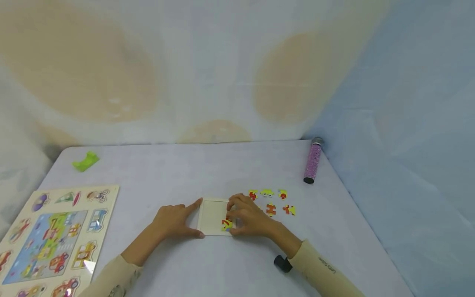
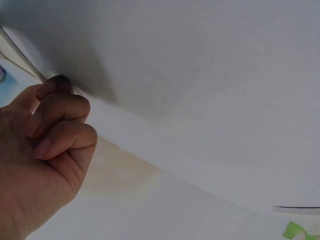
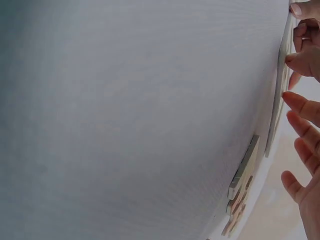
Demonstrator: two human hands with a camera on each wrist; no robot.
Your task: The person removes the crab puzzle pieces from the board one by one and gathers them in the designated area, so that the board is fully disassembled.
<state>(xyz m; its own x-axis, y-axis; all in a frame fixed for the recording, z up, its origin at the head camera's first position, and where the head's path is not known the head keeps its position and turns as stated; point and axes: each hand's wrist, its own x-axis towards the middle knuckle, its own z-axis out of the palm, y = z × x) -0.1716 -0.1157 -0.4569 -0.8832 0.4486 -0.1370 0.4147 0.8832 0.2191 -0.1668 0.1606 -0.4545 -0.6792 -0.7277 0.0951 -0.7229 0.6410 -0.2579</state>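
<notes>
A small square puzzle tray (image 1: 212, 212) with a pale rim lies flat on the white table. My left hand (image 1: 171, 221) holds it at its left side, index fingertip at the far corner and thumb at the near one. The left wrist view shows that hand's (image 2: 55, 145) other fingers curled in. Over the tray's right side, my right hand (image 1: 250, 216) pinches a yellow and red puzzle piece (image 1: 226, 225) between thumb and index finger in the near right corner. In the right wrist view the outer fingers (image 3: 306, 130) of that hand spread apart.
Several loose pieces, including a red one (image 1: 271, 209), lie right of the tray. A large picture puzzle board (image 1: 105, 225) covers the left side. A green curved object (image 1: 86, 161) sits far left, a glittery purple cylinder (image 1: 313, 163) far right. A black object (image 1: 283, 264) is beside the right wrist.
</notes>
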